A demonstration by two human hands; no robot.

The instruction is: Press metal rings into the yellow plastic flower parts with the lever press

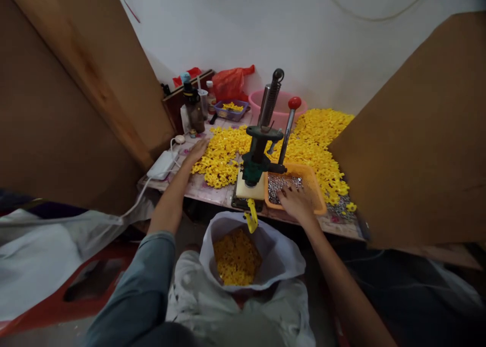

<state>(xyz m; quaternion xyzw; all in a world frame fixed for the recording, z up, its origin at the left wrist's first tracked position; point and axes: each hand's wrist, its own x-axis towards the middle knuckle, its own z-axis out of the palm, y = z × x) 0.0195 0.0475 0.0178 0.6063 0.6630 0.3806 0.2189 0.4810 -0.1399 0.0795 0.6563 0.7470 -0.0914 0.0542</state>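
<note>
My left hand (198,150) lies with its fingers stretched out along the left edge of a pile of small yellow plastic pieces (222,167). My right hand (295,201) reaches into an orange basket (318,195), its fingers apart on small shiny metal rings (274,184). Between my hands stands a green hand press (255,165) with a red-knobbed lever (287,134), the lever raised. A yellow hook-like part (251,216) sticks out from the front of the press base. Below it, a white sack (283,258) holds many yellow pieces (237,258).
Cardboard sheets (425,134) wall in both sides. Behind the press are a pink basin (283,117), a purple basket (231,113) and a red plastic bag (231,82). A dark bottle (194,109) and a white power strip (163,165) with a cable are at the left.
</note>
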